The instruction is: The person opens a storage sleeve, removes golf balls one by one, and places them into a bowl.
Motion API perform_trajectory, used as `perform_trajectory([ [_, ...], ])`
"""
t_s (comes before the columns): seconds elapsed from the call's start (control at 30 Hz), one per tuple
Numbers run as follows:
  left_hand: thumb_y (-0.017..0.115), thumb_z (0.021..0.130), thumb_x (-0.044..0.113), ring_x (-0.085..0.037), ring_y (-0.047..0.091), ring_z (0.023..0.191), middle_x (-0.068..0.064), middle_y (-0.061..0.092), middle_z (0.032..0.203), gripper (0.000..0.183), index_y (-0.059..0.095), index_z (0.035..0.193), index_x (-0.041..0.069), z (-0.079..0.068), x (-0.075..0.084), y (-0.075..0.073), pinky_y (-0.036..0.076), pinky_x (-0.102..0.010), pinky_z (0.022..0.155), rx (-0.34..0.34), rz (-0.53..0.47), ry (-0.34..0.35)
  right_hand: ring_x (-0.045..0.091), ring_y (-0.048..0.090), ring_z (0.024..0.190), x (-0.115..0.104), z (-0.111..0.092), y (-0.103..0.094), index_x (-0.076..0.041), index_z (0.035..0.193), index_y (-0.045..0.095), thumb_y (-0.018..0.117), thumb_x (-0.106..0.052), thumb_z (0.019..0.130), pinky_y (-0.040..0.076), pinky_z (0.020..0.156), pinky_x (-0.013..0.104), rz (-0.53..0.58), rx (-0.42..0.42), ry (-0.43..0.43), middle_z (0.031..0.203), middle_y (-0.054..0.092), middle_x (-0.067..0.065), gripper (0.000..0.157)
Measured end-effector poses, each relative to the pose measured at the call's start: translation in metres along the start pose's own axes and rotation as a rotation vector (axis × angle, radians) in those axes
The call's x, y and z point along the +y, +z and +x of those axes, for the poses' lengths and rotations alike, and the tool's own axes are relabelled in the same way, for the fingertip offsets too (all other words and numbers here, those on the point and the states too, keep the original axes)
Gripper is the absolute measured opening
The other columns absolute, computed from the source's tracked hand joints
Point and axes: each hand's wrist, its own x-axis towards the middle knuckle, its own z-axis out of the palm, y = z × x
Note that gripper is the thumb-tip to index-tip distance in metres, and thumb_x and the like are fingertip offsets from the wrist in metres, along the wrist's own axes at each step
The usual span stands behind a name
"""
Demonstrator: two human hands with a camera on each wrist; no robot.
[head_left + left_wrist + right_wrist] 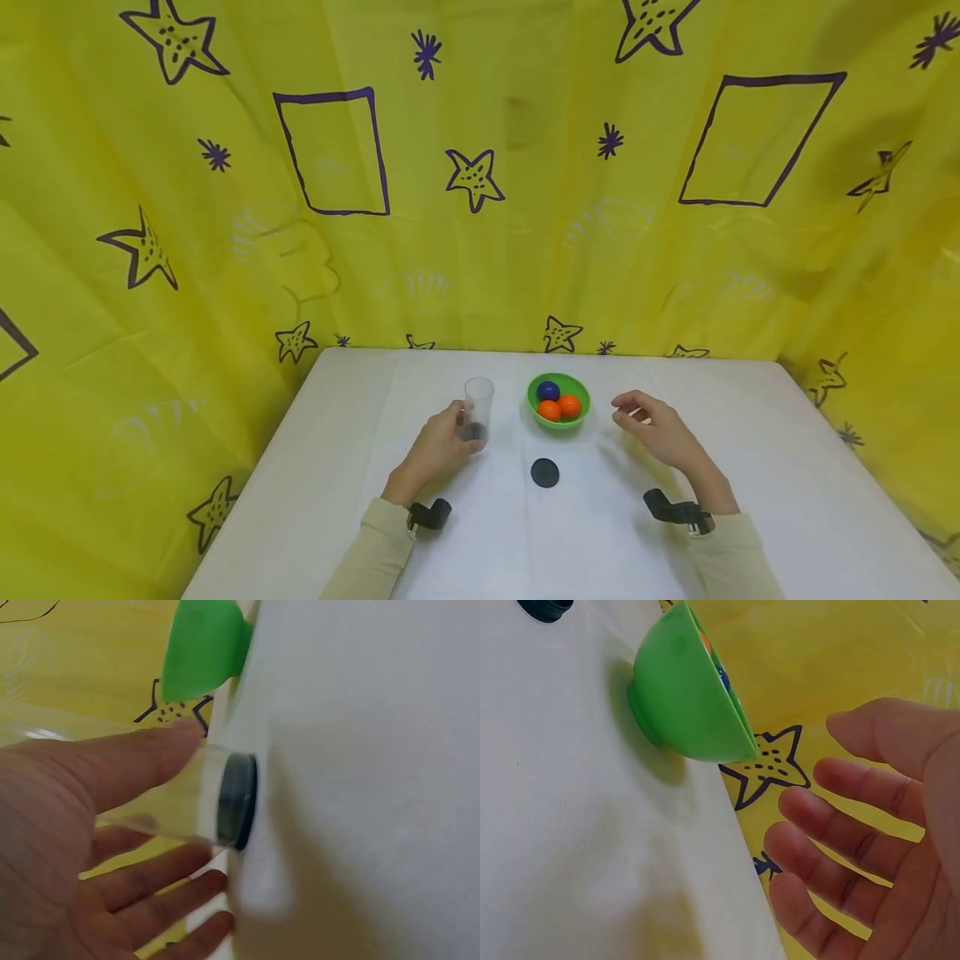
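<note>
A clear tall cylinder (480,400) with a dark bottom (237,801) stands upright, or nearly so, on the table. My left hand (442,446) is around its lower part, thumb on the near side and fingers on the other; how firmly it holds is hard to tell. Right of it is a green bowl (534,413) containing a blue ball (548,391) and two orange balls (570,406). Just right of the bowl hovers my right hand (658,429), fingers loosely bent, holding nothing and apart from the bowl. A black disc (545,472) lies flat in front of the bowl.
The white table (600,542) has its far edge behind the bowl. Yellow curtains (525,250) with star drawings hang behind and at both sides. Each wrist wears a black camera mount (678,510).
</note>
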Motion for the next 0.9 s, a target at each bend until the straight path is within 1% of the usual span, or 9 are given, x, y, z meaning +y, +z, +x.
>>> perform_trajectory([
  [0.07, 0.081, 0.088, 0.02, -0.039, 0.059, 0.128, -0.022, 0.062, 0.139, 0.062, 0.051, 0.14, 0.004, -0.001, 0.0, -0.006, 0.048, -0.055, 0.106, -0.051, 0.065, -0.003, 0.026, 0.059, 0.101, 0.0, -0.001, -0.001, -0.004, 0.127, 0.063, 0.063, -0.028, 0.102, 0.051, 0.078, 0.032, 0.001, 0.006, 0.001, 0.113, 0.068, 0.011, 0.035],
  [0.17, 0.079, 0.088, 0.017, -0.038, 0.058, 0.129, -0.021, 0.061, 0.14, 0.06, 0.053, 0.14, 0.002, -0.003, 0.0, -0.018, 0.047, -0.055, 0.109, -0.116, 0.178, 0.011, 0.028, 0.06, 0.104, 0.0, -0.001, -0.002, -0.004, 0.128, 0.062, 0.062, -0.028, 0.103, 0.051, 0.079, 0.033, 0.013, 0.025, 0.012, 0.114, 0.067, 0.012, 0.034],
  [0.27, 0.077, 0.089, 0.015, -0.038, 0.059, 0.128, -0.02, 0.063, 0.137, 0.056, 0.056, 0.139, 0.001, -0.004, -0.001, -0.031, 0.046, -0.053, 0.11, -0.145, 0.293, 0.034, 0.031, 0.061, 0.106, -0.001, -0.002, -0.002, -0.004, 0.128, 0.062, 0.061, -0.028, 0.103, 0.051, 0.081, 0.034, 0.027, 0.049, 0.027, 0.116, 0.067, 0.014, 0.035],
  [0.43, 0.075, 0.093, 0.02, -0.037, 0.058, 0.132, -0.018, 0.062, 0.14, 0.053, 0.057, 0.139, 0.003, -0.001, -0.006, -0.049, 0.045, -0.052, 0.112, -0.102, 0.398, 0.038, 0.029, 0.062, 0.106, 0.004, -0.003, -0.004, -0.002, 0.126, 0.062, 0.062, -0.027, 0.103, 0.052, 0.084, 0.031, 0.002, 0.085, 0.008, 0.119, 0.067, 0.015, 0.034],
  [0.53, 0.075, 0.093, 0.023, -0.038, 0.055, 0.135, -0.018, 0.06, 0.144, 0.054, 0.057, 0.14, 0.004, 0.001, -0.008, -0.06, 0.043, -0.053, 0.113, -0.06, 0.429, 0.041, 0.028, 0.061, 0.106, 0.008, -0.003, -0.007, -0.002, 0.126, 0.062, 0.063, -0.024, 0.103, 0.052, 0.086, 0.031, -0.031, 0.104, 0.002, 0.121, 0.066, 0.015, 0.032],
  [0.6, 0.075, 0.094, 0.026, -0.039, 0.055, 0.135, -0.019, 0.059, 0.145, 0.055, 0.056, 0.141, 0.003, 0.003, -0.009, -0.067, 0.043, -0.055, 0.113, -0.028, 0.458, 0.057, 0.029, 0.06, 0.108, 0.01, -0.001, -0.009, -0.001, 0.126, 0.061, 0.064, -0.022, 0.102, 0.053, 0.089, 0.036, -0.053, 0.114, -0.001, 0.122, 0.065, 0.017, 0.032],
  [0.77, 0.072, 0.095, 0.036, -0.041, 0.049, 0.141, -0.023, 0.053, 0.15, 0.063, 0.052, 0.145, 0.003, 0.009, -0.016, -0.081, 0.039, -0.059, 0.113, 0.05, 0.561, 0.107, 0.043, 0.054, 0.117, 0.011, 0.004, -0.015, 0.003, 0.13, 0.059, 0.066, -0.019, 0.099, 0.048, 0.097, 0.059, -0.129, 0.145, -0.031, 0.129, 0.059, 0.026, 0.039],
  [0.83, 0.07, 0.096, 0.041, -0.043, 0.044, 0.144, -0.024, 0.048, 0.154, 0.067, 0.049, 0.148, 0.004, 0.012, -0.019, -0.085, 0.036, -0.063, 0.114, 0.065, 0.601, 0.117, 0.047, 0.049, 0.122, 0.011, 0.006, -0.016, 0.002, 0.133, 0.057, 0.068, -0.021, 0.098, 0.044, 0.1, 0.065, -0.178, 0.161, -0.03, 0.134, 0.055, 0.028, 0.043],
  [0.9, 0.067, 0.097, 0.046, -0.045, 0.038, 0.148, -0.023, 0.042, 0.159, 0.072, 0.044, 0.152, 0.006, 0.014, -0.022, -0.089, 0.032, -0.068, 0.115, 0.066, 0.628, 0.113, 0.05, 0.044, 0.126, 0.012, 0.008, -0.017, 0.0, 0.136, 0.056, 0.069, -0.025, 0.097, 0.04, 0.103, 0.069, -0.236, 0.18, -0.036, 0.139, 0.052, 0.029, 0.048],
])
